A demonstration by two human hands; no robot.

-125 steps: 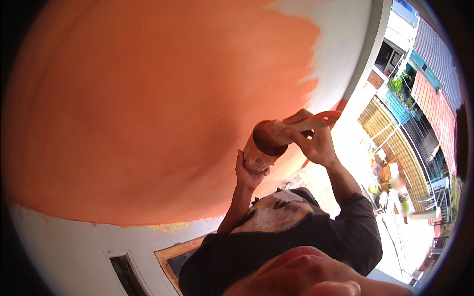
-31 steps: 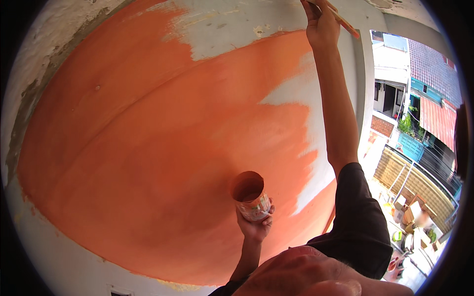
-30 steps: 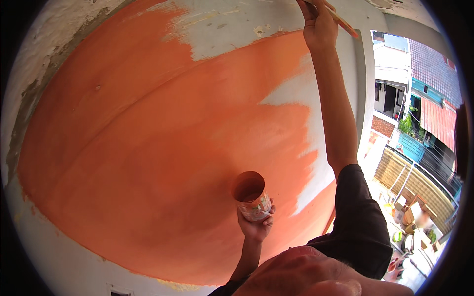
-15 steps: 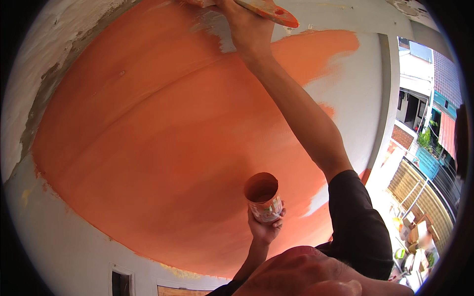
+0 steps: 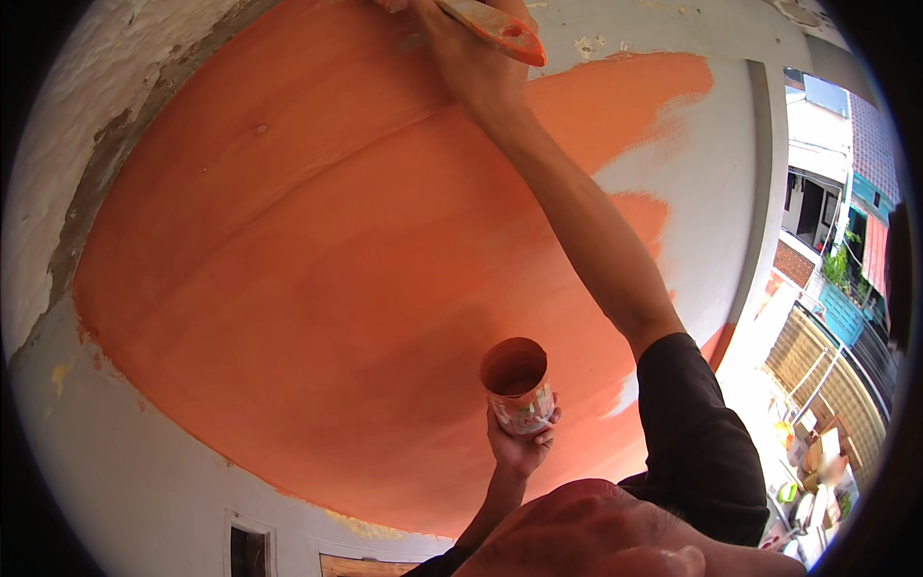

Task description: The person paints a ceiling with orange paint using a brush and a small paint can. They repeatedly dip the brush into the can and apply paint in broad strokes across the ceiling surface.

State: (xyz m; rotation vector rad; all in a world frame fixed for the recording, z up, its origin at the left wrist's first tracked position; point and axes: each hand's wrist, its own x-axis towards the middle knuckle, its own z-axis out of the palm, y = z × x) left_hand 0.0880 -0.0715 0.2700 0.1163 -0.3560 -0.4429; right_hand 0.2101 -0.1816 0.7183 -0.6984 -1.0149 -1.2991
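My right hand (image 5: 473, 60) grips a paintbrush (image 5: 510, 35) high at the top middle, its orange-smeared handle pointing right and its bristle end, partly cut off by the frame's edge, at the upper part of the wall (image 5: 288, 240). That wall is mostly coated in orange paint, with ragged pale patches at the right and along the top. Lower down, in front of the wall, my left hand (image 5: 514, 444) holds a cylindrical paint can (image 5: 512, 380) upright, its open mouth showing orange paint inside and its label smeared.
A rough, stained white edge (image 5: 77, 115) runs along the upper left. A small dark opening (image 5: 248, 548) in a pale frame is at bottom left. Beyond a grey pillar (image 5: 760, 192) at right are houses, a yellowish fence (image 5: 817, 365) and cluttered items (image 5: 822, 452).
My right hand has left the can's mouth, risen to the wall's top and swept leftward with the brush. Orange now covers more of the upper pale patch. The can appears slightly farther right.
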